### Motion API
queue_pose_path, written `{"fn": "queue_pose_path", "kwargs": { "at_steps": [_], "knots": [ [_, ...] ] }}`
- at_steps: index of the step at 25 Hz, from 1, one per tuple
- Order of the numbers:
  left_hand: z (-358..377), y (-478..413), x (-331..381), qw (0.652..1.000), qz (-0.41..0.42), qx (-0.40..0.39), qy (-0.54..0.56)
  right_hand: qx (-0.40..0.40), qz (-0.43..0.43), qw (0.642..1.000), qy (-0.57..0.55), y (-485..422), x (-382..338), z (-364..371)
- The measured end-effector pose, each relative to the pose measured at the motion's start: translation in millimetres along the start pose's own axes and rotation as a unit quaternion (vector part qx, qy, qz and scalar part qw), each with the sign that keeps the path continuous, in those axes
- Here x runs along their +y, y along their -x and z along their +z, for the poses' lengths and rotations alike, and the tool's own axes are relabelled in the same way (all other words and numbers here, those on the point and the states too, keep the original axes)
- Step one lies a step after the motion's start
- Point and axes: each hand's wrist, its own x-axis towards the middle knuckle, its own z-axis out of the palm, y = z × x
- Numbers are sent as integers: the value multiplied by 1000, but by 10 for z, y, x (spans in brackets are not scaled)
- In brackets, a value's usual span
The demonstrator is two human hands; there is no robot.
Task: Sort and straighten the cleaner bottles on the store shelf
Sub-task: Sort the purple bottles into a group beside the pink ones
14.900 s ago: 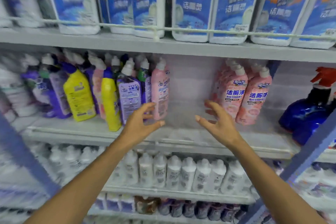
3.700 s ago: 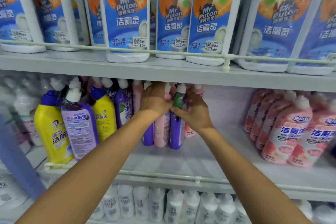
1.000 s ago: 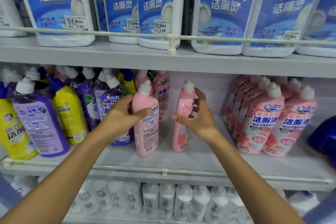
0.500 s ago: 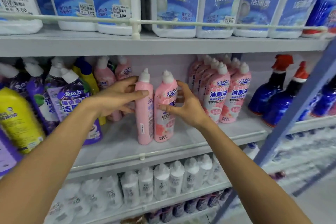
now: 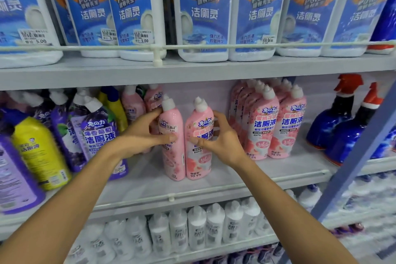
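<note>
Two pink cleaner bottles stand side by side on the middle shelf (image 5: 214, 186). My left hand (image 5: 145, 135) grips the left pink bottle (image 5: 172, 156) with thumb in front and fingers behind. My right hand (image 5: 218, 141) grips the right pink bottle (image 5: 198, 163), whose label faces front. A neat group of pink bottles (image 5: 270, 122) stands to the right, apart from the two. Purple bottles (image 5: 96, 135) and yellow bottles (image 5: 40, 152) lean in a jumble on the left, with more pink bottles (image 5: 132, 103) behind my left hand.
Large white-and-blue jugs (image 5: 203, 13) fill the top shelf behind a rail (image 5: 257, 46). Blue spray bottles (image 5: 334, 118) with red triggers stand far right. White bottles (image 5: 197, 227) line the shelf below. A blue-grey upright post (image 5: 353, 156) crosses the right side.
The two pink bottles now stand close together with the right one's label turned forward. My hands have stayed on them, and the view has shifted a little left.
</note>
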Motion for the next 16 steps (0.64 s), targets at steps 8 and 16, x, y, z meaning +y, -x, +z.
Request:
{"fn": "queue_pose_path", "kwargs": {
  "at_steps": [8,16],
  "knots": [
    [808,-115,62,985,44,166,-17,36,-21,999,-5,168,248,-528],
    [2129,-581,567,956,96,244,-131,87,-7,995,48,449,687,-1717]
  ]
}}
